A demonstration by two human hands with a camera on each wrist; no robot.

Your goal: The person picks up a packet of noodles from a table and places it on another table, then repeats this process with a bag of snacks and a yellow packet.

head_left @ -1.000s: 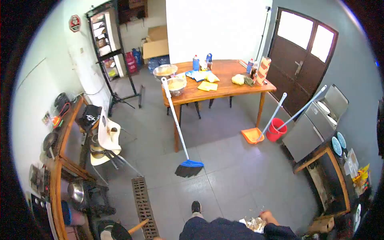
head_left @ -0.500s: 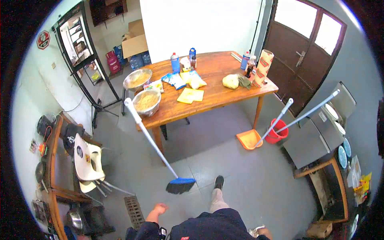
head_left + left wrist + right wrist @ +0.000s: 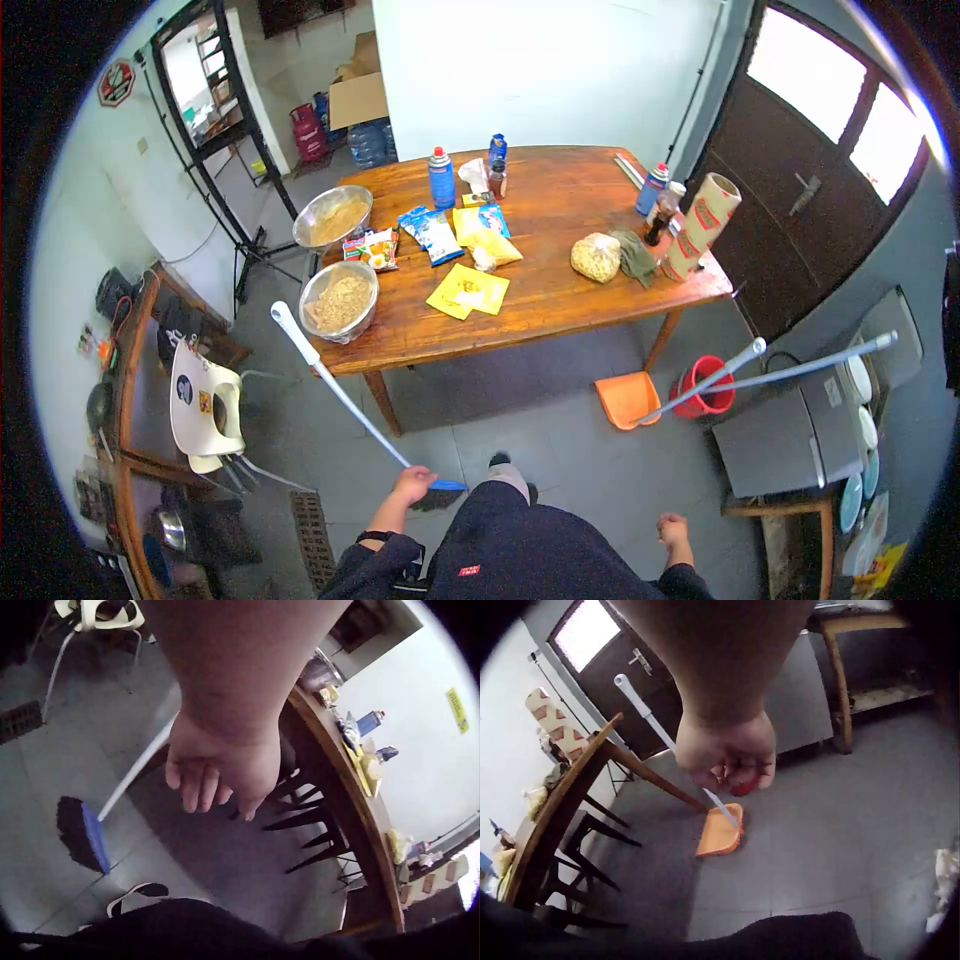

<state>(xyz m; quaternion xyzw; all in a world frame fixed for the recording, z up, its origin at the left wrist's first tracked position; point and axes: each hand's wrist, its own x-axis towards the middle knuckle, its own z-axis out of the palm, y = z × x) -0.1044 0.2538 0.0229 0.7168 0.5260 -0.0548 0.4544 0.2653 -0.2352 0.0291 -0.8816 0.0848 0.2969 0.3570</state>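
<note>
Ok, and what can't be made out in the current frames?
Broom head: head view, partly hidden behind the left hand.
Red bucket: right wrist view, mostly hidden behind the right hand.
Crumpled white thing: right wrist view, cut off by the right edge; I can't tell what it is.
Wall sign: head view, too small and blurred to read.

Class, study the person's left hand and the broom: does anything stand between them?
Nothing visible does. In the head view, the left hand overlaps the lower part of the broom, with no object between; whether they touch, I cannot tell.
</note>
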